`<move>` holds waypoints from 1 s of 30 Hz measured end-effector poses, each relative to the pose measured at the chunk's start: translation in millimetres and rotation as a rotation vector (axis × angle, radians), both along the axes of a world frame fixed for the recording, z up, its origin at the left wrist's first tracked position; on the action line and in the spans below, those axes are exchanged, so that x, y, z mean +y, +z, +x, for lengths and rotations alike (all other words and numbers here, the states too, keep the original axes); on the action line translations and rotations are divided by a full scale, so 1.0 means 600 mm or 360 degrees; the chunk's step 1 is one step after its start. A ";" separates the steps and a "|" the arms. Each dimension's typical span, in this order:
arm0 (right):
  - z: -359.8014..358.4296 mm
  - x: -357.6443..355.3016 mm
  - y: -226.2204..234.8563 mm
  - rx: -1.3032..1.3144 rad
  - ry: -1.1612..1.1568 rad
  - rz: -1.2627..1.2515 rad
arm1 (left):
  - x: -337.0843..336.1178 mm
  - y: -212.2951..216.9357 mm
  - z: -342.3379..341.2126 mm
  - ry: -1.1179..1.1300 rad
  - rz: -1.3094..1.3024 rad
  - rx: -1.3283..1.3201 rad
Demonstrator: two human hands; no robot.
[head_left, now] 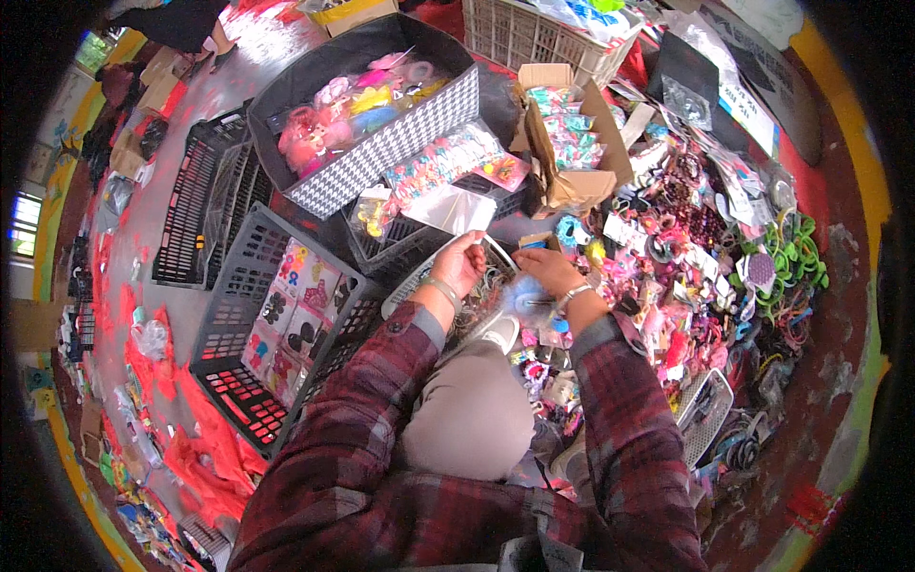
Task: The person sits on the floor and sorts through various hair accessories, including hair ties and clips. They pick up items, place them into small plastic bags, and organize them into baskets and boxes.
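Your left hand (459, 262) and right hand (548, 270) meet just above your knee (474, 405), with a fluffy pom-pom (525, 300) right under the right hand. To your left a slatted crate (246, 381) holds carded clips (291, 319); beyond your hands sits a fabric bin (381, 153) of hair accessories. A cardboard box (572, 186) stands right of that bin, and a heap of hair ties (705, 257) spreads to your right.

1. A grey concrete floor (205, 114) is stretching away to the upper left, catching a pale sheen of daylight.
2. Red plastic sheeting (205, 458) is lying crumpled across the floor at lower left.
3. A yellow-painted band (839, 114) is curving along the floor's edge at right.
4. Bright windows (24, 224) are glowing at the far left.
5. Black plastic crates (191, 205) are lying flat on the floor.
6. Cardboard boxes (129, 153) are sitting near the far wall.
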State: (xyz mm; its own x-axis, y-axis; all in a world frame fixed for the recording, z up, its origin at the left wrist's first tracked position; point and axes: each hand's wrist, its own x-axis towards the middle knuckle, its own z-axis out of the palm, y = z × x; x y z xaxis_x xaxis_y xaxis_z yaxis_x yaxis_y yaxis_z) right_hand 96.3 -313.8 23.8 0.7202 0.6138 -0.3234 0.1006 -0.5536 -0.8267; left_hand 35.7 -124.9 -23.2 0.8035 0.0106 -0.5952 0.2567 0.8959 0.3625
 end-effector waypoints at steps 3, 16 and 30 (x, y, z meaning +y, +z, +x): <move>0.030 0.090 -0.013 0.0152 -0.0021 -0.0202 | 0.023 -0.005 -0.017 -0.0125 0.0166 -0.0042; 0.076 0.109 -0.194 0.0204 -0.0356 0.0392 | 0.024 -0.083 -0.030 0.0043 0.0431 0.0267; 0.060 0.083 -0.187 0.0072 -0.0458 0.0415 | 0.057 -0.136 0.011 -0.0029 0.1571 -0.0309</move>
State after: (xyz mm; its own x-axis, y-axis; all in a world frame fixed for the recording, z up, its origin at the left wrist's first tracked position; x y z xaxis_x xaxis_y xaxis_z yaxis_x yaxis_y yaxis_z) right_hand 132.4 -264.0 -88.2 0.8636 0.4544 -0.2185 -0.0680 -0.3244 -0.9435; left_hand 42.2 -90.6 -104.9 0.8906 0.4152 -0.1854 0.1251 0.1683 0.9778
